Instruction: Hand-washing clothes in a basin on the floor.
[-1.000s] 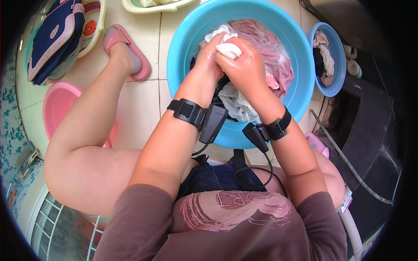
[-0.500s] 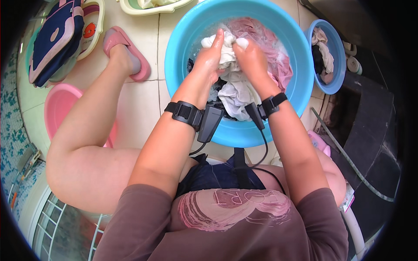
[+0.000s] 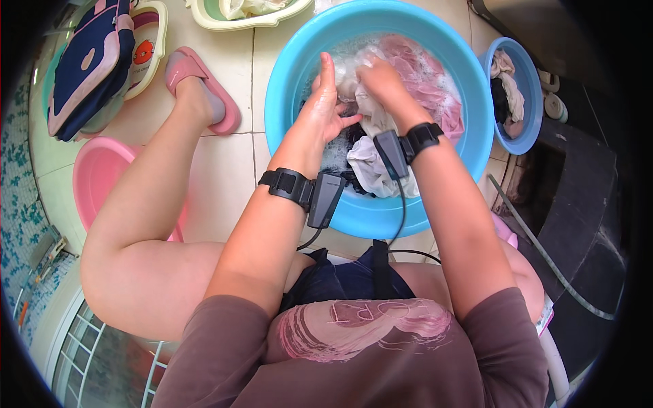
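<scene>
White cloth (image 3: 371, 112), wet and crumpled, inside the large blue basin (image 3: 282, 102), hanging below the right hand (image 3: 382, 80), with the upper part hard to separate from pale foam (image 3: 335, 153). To the left of the large blue basin, a pink tub (image 3: 95, 177), partly covered by the bent leg (image 3: 163, 177). Farther left and beyond, a navy and pink bag (image 3: 101, 44), cropped at the top. Off the far left side of the large blue basin, a pale yellow basin (image 3: 235, 24), also cropped, contents mostly out of view. Close by the right rim, a small blue basin (image 3: 522, 144), filled with light and dark clothes, too jumbled for telling pieces apart. Within the large blue basin, toward the right, a pink garment (image 3: 425, 75), outline blurred by foam; toward the near rim, a white garment (image 3: 371, 170), partly covered by a black wrist device (image 3: 391, 155), perhaps one piece with the white cloth, cannot tell. Over the left half, the left hand (image 3: 325, 112), spread wide, thumb raised, some fingers hidden; cannot tell about contact with the cloth. Over the middle, the right hand, curled tightly around the white cloth, fingertips out of sight.
</scene>
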The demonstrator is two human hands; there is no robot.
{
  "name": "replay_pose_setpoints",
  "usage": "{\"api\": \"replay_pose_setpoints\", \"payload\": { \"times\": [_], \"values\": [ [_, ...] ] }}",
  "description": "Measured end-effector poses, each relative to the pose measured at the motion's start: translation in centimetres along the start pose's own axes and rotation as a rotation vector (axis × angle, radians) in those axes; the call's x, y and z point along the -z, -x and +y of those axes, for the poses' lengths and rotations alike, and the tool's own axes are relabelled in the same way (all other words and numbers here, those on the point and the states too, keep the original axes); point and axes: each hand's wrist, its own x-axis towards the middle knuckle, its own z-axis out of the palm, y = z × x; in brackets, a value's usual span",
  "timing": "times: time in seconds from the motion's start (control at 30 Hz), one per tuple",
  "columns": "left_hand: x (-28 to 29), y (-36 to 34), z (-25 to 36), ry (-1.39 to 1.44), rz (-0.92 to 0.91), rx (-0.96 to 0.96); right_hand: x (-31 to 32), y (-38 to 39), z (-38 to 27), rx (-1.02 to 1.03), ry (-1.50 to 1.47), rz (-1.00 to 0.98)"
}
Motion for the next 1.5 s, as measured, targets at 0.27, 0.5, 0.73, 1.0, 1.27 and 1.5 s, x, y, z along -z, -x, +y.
{"api": "replay_pose_setpoints", "payload": {
  "times": [0.27, 0.5, 0.73, 1.0, 1.27, 1.5],
  "values": [
    [-0.5, -0.2, 0.1, 0.272, -0.087, -0.168, 0.4, 8.8, -7.2, 0.250, 0.162, 0.231],
    [-1.0, -2.3, -1.5, 0.292, 0.020, -0.175, 0.9, 6.6, -3.6, 0.062, 0.182, 0.265],
    [-0.6, -2.3, -1.3, 0.123, 0.099, -0.162, 0.9, 5.4, -2.5, 0.177, 0.293, 0.267],
    [0.6, -0.2, -0.2, -0.256, 0.132, -0.356, 0.0, 7.8, -1.3, 0.693, 0.744, 0.170],
    [-1.3, -0.2, -0.5, -0.398, 0.147, -0.229, 0.9, -0.4, 2.8, 0.054, 1.063, -0.517],
    [-0.9, 0.5, 0.7, -0.239, 0.176, -0.376, 11.6, 7.0, -12.0, 0.103, 0.578, -0.538]
  ]
}}
